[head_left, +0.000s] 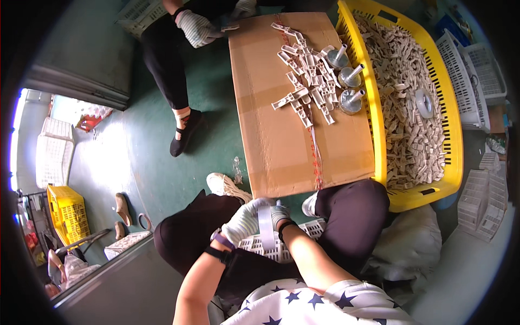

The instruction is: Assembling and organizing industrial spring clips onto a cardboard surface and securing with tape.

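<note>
Both my hands wear white knit gloves and meet between my knees. My left hand [242,221] and my right hand [279,213] together grip a grey tape roll [265,226] held on edge above a white plastic crate [281,246] in my lap. In front of my knees lies a flat cardboard box [271,119] with a pile of beige plastic pieces [306,73] and three grey metal funnel-shaped parts [349,78] on its far right side.
A yellow basket [379,135] full of beige pieces, with a tape roll [424,103] inside, stands right of the box. Another person's gloved hand [197,28] and leg are beyond the box. White crates [479,76] sit at right, a yellow crate [66,212] at left.
</note>
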{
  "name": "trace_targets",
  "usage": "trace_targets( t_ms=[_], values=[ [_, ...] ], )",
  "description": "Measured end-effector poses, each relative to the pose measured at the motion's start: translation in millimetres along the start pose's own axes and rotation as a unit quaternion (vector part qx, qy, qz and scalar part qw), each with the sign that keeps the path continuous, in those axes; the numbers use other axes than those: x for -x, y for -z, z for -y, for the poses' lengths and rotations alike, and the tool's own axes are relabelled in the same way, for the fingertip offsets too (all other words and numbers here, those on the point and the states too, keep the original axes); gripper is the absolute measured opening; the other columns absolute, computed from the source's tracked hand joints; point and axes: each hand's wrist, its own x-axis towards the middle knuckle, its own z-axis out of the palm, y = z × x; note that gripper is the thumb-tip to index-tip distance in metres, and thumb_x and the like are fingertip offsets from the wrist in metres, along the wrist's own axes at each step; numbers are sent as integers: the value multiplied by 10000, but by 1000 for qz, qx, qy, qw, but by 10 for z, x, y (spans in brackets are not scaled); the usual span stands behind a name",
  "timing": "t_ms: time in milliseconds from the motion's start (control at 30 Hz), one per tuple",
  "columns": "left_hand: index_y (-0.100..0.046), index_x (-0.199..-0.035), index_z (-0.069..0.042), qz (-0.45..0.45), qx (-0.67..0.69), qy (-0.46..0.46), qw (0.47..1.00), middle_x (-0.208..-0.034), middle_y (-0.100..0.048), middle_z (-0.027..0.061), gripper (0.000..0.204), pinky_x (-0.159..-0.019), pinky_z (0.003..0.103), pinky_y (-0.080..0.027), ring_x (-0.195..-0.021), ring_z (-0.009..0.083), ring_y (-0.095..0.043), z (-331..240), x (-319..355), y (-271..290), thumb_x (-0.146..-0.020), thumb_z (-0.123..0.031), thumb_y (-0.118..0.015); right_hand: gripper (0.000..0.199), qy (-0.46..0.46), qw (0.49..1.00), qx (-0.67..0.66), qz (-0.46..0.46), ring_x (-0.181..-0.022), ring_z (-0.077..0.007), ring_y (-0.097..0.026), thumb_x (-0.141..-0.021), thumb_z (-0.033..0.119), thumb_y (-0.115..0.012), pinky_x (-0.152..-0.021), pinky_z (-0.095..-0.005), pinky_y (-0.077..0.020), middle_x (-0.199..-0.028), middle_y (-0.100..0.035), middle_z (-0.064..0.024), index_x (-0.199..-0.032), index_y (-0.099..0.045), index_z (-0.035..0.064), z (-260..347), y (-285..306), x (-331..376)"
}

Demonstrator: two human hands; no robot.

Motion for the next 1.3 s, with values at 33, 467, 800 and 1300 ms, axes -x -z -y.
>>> trace_targets(
  t_ms=[33, 467, 800, 1300],
  values=[
    [-620, -1050, 16, -11, -21, -12, 1000, -927, -657, 62, 187, -786, 288, -514, -840, 147, -620, -16, 25, -14, -894, -84, -596, 602, 34, 996, 73, -45, -1285, -375, -416, -907, 453, -389, -1073, -464, -314, -1395, -437, -215, -1373, -416, 72, 70, 31, 10],
    [-600, -1109, -58, -51, 1, 69, 996, -993, -647, 51, 253, -844, 378, -513, -903, 185, -621, -77, 20, 109, -917, -223, -601, 514, 140, 948, 284, 8, -1235, -348, -468, -921, 403, -411, -1042, -497, -321, -1338, -499, -162, -1331, -481, 103, 672, -236, -1043],
    [-604, -1090, -4, 10, -194, -79, 978, -1030, -642, 94, 217, -913, 373, -492, -993, 210, -611, 40, -22, 154, -916, -131, -587, 446, 235, 845, 478, -46, -1193, -326, -512, -932, 362, -429, -1017, -525, -327, -1291, -551, -117, -1296, -534, 128, 275, -381, -1099],
    [-605, -1097, 23, 51, -7, -58, 997, -1060, -661, 77, 221, -864, 270, -503, -976, 156, -623, 57, -70, 167, -900, -75, -588, 361, 291, 659, 693, -23, -1130, -293, -577, -948, 301, -455, -978, -566, -336, -1221, -629, -50, -1243, -615, 166, 65, -274, -858]
  ],
)
